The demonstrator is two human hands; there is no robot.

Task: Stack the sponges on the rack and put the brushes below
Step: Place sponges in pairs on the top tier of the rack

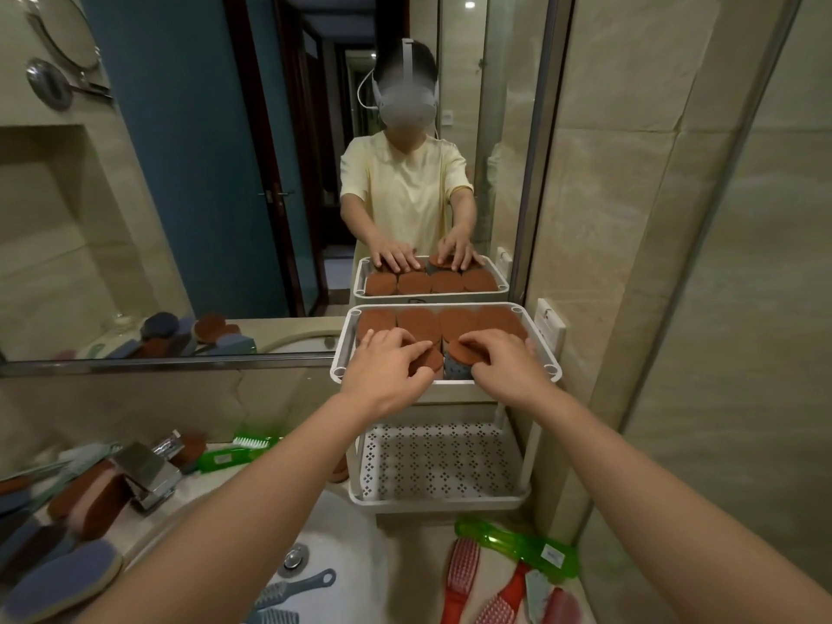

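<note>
Lying nearest on the counter, a red brush [461, 574] and a green brush [517, 544] were seen untouched, and a grey-blue brush [292, 587] was seen in the sink [346, 533]; loose sponges [63, 574] were heaped to the left, beside the tap [144, 475]. Beyond these, the lower tier [441, 461] of the white rack was found bare, so the brushes had not yet been put below. Higher and farther, both hands were set over the front of the upper tier [344, 344]; the left hand [387, 371] was laid with its fingers nearly straight upon a flat brown sponge [427, 362]; the right hand [499, 362] was curled over a tilted brown sponge [463, 351], which was pinched above a grey-blue sponge [454, 371]. Behind the hands, a back row of brown sponges [441, 322] was already packed against the mirror [202, 173]. The sponges were judged light, soft and easily squashed, with a rough face unlikely to slip; they would best be taken by the edges and pressed down gently. The brushes were judged stiff, hard plastic, perhaps slick if wet; they would best be lifted by the handle.
</note>
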